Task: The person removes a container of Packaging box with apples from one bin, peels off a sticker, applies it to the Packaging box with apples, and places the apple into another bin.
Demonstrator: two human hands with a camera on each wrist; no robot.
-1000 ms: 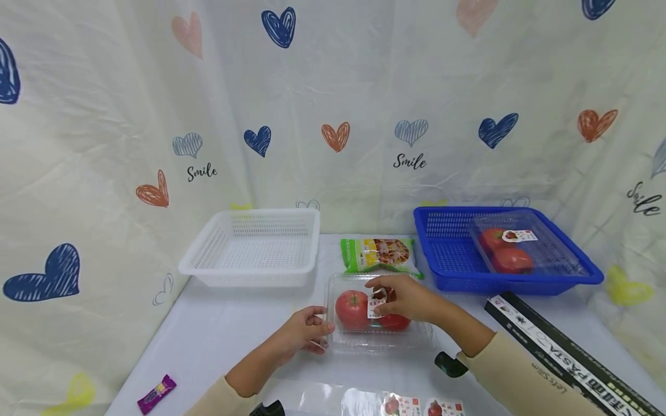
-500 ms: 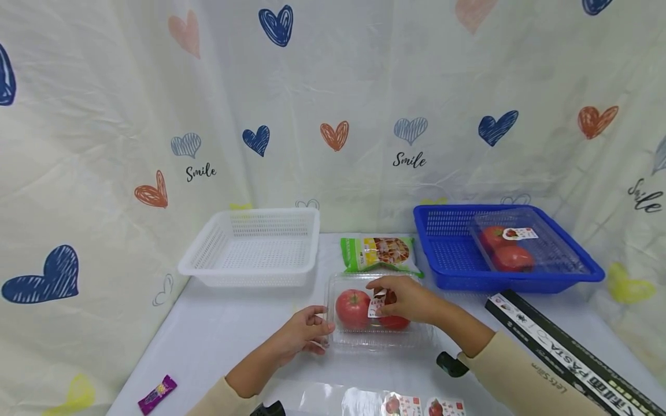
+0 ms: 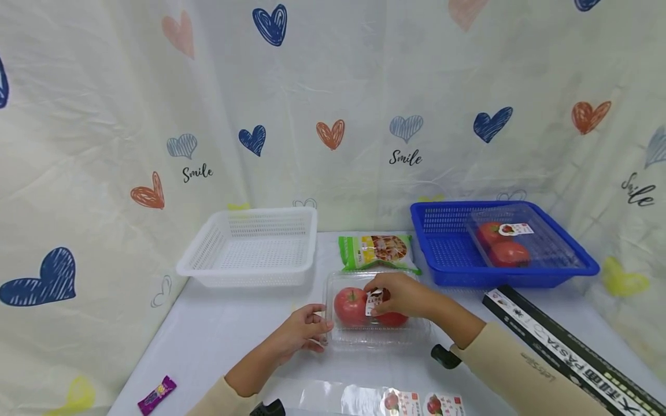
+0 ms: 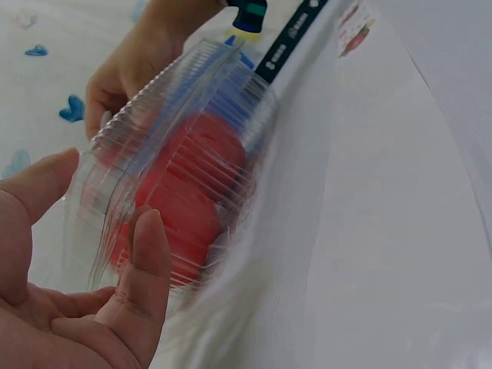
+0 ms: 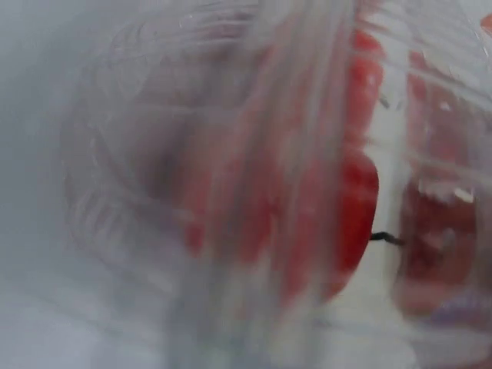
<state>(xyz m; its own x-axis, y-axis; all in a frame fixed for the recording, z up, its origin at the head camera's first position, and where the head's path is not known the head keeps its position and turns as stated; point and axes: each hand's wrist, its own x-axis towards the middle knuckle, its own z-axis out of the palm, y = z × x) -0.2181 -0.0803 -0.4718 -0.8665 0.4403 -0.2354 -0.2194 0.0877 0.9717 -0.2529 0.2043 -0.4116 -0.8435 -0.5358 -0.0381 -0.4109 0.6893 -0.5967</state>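
Observation:
In the head view, a clear plastic clamshell container (image 3: 380,338) with two round red fruits (image 3: 350,307) in it stands at mid-table. My left hand (image 3: 300,332) grips its left end, thumb at the front and fingers at the side; the left wrist view shows the thumb (image 4: 150,250) against the ridged wall. Over the lid, my right hand (image 3: 398,296) pinches a small white printed label (image 3: 372,301) between thumb and fingers, close over the fruits. The right wrist view is blurred, with the container wall (image 5: 269,231) and red fruit (image 5: 357,215) near the lens.
Behind are a white basket (image 3: 250,277), a green snack bag (image 3: 348,252) and a blue basket (image 3: 442,277) with another fruit container (image 3: 551,251). A long dark pasta box (image 3: 567,352) lies right, a purple wrapper (image 3: 157,395) left, a label sheet (image 3: 359,398) in front.
Both hands keep nearly the same places on the container. The label between the right fingers has shifted slightly, and the head view has turned a little to the right.

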